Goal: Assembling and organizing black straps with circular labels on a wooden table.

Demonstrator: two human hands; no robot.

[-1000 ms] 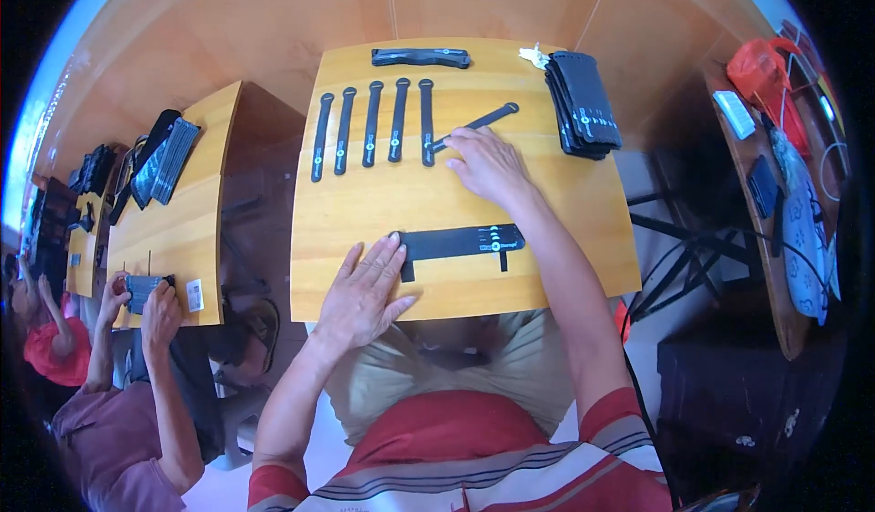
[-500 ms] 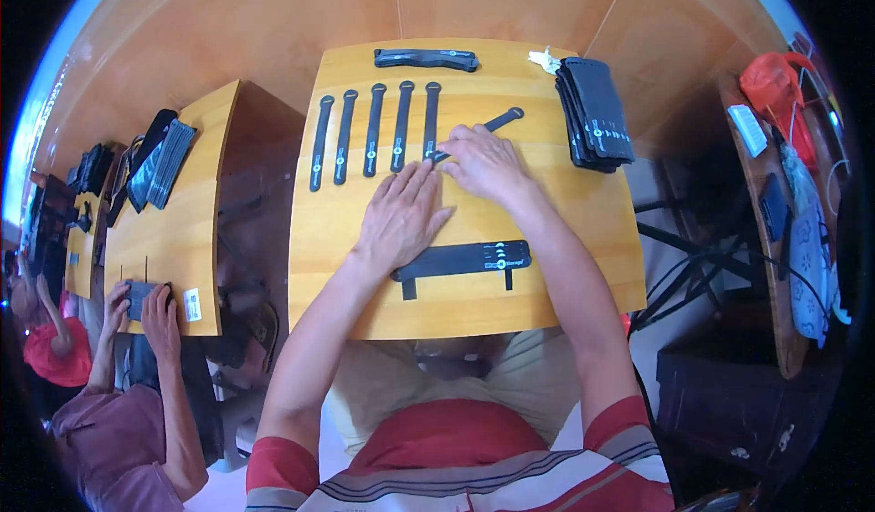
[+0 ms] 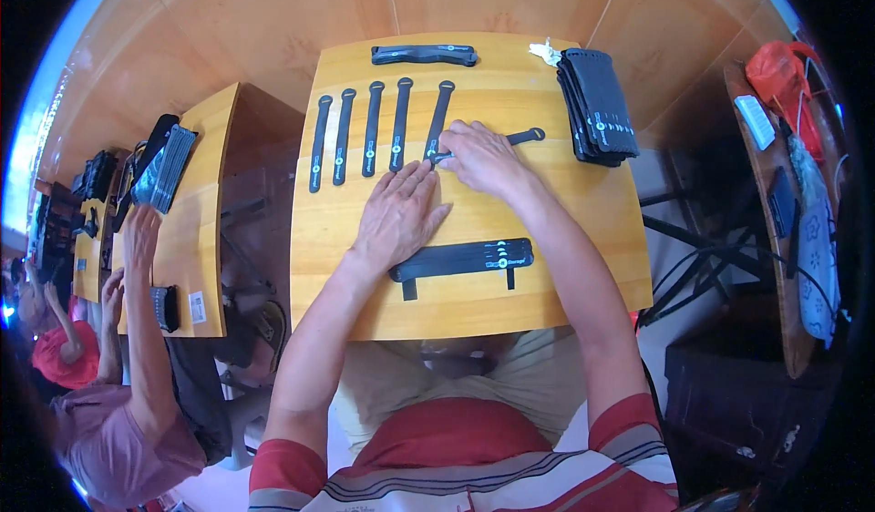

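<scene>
My right hand (image 3: 481,158) is closed over a slim black strap (image 3: 524,137), pinching it near its inner end. The strap's ring end sticks out to the right beyond my knuckles. Flat on the table lies my left hand (image 3: 394,216), fingers stretched out, fingertips by the lower end of another black strap (image 3: 442,111). That strap tilts a little, ring end at the top. Left of it several like straps (image 3: 371,129) lie upright in a row, apart from each other. The fingertips partly hide where the two straps come close.
A flat black band stack (image 3: 456,260) with two short tabs lies near the front edge. A bundled black stack (image 3: 424,55) is at the back, a thick black pile (image 3: 602,102) at the right. Beside me a co-worker's hand (image 3: 139,234) reaches over another table (image 3: 191,248).
The strap in my right hand has swung from a steep slant to nearly level. The fifth strap's ring end has shifted right. The co-worker's hand has moved forward off a small black piece.
</scene>
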